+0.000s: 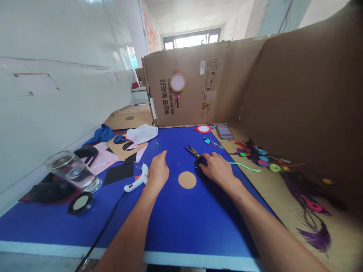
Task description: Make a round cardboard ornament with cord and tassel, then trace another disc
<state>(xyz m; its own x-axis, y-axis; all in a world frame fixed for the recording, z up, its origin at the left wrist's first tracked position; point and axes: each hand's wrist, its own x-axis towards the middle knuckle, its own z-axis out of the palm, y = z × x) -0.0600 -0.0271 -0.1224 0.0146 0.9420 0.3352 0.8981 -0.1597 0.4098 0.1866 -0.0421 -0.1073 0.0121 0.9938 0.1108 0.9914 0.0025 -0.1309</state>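
Observation:
My right hand [219,167] grips the black handles of a pair of scissors [193,152]. The blades point away to the left and stand slightly apart. My left hand [159,169] rests on the blue tabletop [176,226] beside a white hot glue gun [136,184]; its fingers point forward, loosely extended, with nothing visible in them. Some of those fingers are hidden behind the back of the hand. Between the two hands a round brown cardboard disc [187,180] lies flat. A bright green strip [245,165] sticks out past my right hand.
On the left are a glass of water [74,172], a round black-rimmed container [81,203], black paper [119,173] and cut cardboard [127,149]. A red-rimmed disc [203,129] lies at the back. Colourful tassels and rings [274,167] line the right side. Cardboard walls [193,105] stand behind.

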